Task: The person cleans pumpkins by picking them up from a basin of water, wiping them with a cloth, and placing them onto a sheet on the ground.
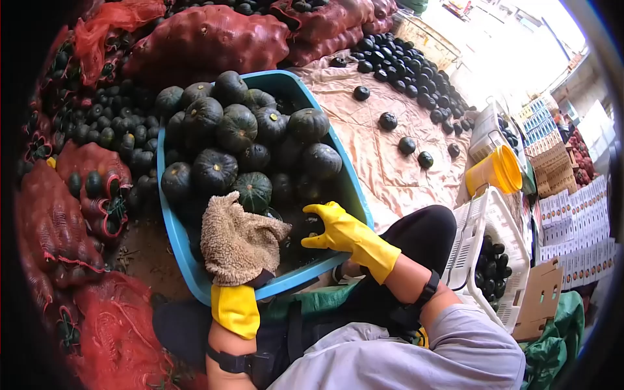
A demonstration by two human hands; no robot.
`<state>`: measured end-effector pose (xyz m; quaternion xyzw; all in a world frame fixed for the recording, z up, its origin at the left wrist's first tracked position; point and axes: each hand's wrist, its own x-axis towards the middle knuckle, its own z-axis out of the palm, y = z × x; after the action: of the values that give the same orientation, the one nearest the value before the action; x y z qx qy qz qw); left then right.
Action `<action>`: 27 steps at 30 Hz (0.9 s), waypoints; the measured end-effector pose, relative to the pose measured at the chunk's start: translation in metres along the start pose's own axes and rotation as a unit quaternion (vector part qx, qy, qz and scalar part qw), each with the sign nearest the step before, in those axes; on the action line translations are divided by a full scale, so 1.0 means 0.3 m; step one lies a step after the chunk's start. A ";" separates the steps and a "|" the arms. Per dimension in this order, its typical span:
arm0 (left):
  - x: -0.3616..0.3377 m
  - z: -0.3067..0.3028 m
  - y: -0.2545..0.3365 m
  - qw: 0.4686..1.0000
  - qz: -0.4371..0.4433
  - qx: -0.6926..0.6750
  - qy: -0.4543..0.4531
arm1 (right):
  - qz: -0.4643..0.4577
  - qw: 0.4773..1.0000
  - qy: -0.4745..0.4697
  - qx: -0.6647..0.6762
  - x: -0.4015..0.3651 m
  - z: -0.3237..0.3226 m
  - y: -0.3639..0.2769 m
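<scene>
A blue plastic tub (357,181) is heaped with dark green pumpkins (215,170). Over its near left corner, a brown fleecy cloth (235,235) covers my left hand; only the yellow glove cuff (235,312) shows below it, and the fingers under the cloth are hidden. My right hand (344,235), in a yellow rubber glove, reaches into the near right part of the tub. Its thumb and fingers are curved around the side of a dark pumpkin (301,226), which lies in shadow beside the cloth's tip.
Red mesh sacks (208,40) of produce stand behind and left of the tub. Several dark pumpkins (407,145) lie on a pale sheet (383,185). To the right are a yellow bucket (495,170), a white crate (465,250) with dark produce and stacked cartons (578,227).
</scene>
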<state>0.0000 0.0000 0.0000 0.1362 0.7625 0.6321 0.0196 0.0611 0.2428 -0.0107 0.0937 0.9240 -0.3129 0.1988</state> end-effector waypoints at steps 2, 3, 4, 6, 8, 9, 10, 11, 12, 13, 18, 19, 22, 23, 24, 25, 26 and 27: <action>0.014 -0.008 -0.015 1.000 0.006 -0.008 -0.018 | -0.003 0.991 0.052 0.120 -0.004 0.020 -0.018; 0.026 0.072 -0.009 0.999 0.003 -0.039 -0.029 | 0.038 0.986 0.049 0.155 -0.058 -0.084 -0.035; 0.030 0.062 -0.013 0.998 0.002 -0.044 -0.043 | 0.026 0.969 -0.001 0.245 -0.043 -0.080 -0.018; 0.045 0.019 -0.008 0.994 -0.001 -0.080 -0.071 | -0.077 0.927 -0.054 0.363 0.009 -0.077 0.040; 0.062 -0.006 -0.027 0.992 0.004 -0.093 -0.085 | -0.070 0.937 -0.005 0.342 0.003 -0.272 0.009; 0.057 -0.010 -0.022 0.993 -0.004 -0.085 -0.084 | -0.041 0.914 0.058 0.400 0.053 -0.347 0.073; 0.053 -0.014 -0.016 0.994 -0.012 -0.076 -0.082 | -0.171 0.866 0.136 0.450 0.135 -0.469 0.214; 0.044 -0.014 0.031 0.994 -0.030 -0.079 -0.075 | -0.307 0.799 0.194 0.479 0.215 -0.590 0.352; 0.032 -0.001 0.045 0.992 -0.059 -0.075 -0.080 | -0.176 0.642 0.267 0.697 0.238 -0.697 0.282; 0.037 0.001 0.050 0.993 -0.057 -0.075 -0.077 | -0.087 0.399 0.385 0.828 0.269 -0.808 0.232; 0.056 -0.017 0.029 0.997 -0.019 -0.054 -0.058 | -0.018 0.959 -0.103 0.262 0.343 -0.441 0.136; 0.058 -0.018 0.026 0.997 -0.015 -0.048 -0.055 | -0.016 0.988 -0.151 0.038 0.240 -0.311 0.008; 0.059 -0.019 0.011 0.999 0.004 -0.030 -0.045 | -0.002 0.969 -0.201 -0.146 0.109 0.078 -0.146; 0.061 -0.023 0.006 0.999 0.012 -0.022 -0.039 | -0.010 0.982 -0.154 -0.112 0.164 0.231 -0.049; 0.061 -0.022 0.001 0.999 0.022 -0.016 -0.032 | -0.044 0.983 -0.165 -0.064 0.213 0.268 0.009; 0.061 -0.024 -0.005 0.999 0.032 -0.003 -0.028 | -0.078 0.981 -0.176 -0.014 0.257 0.289 0.051; 0.057 -0.024 -0.010 0.999 0.041 0.008 -0.024 | -0.111 0.975 -0.188 0.036 0.276 0.290 0.073; 0.053 -0.023 -0.015 0.998 0.052 0.027 -0.025 | -0.067 0.971 -0.221 -0.068 0.277 0.248 0.077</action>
<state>-0.0175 -0.0037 -0.0006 0.1921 0.7706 0.6076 0.0020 0.0159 0.2191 -0.1125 -0.0536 0.8807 -0.2746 0.3823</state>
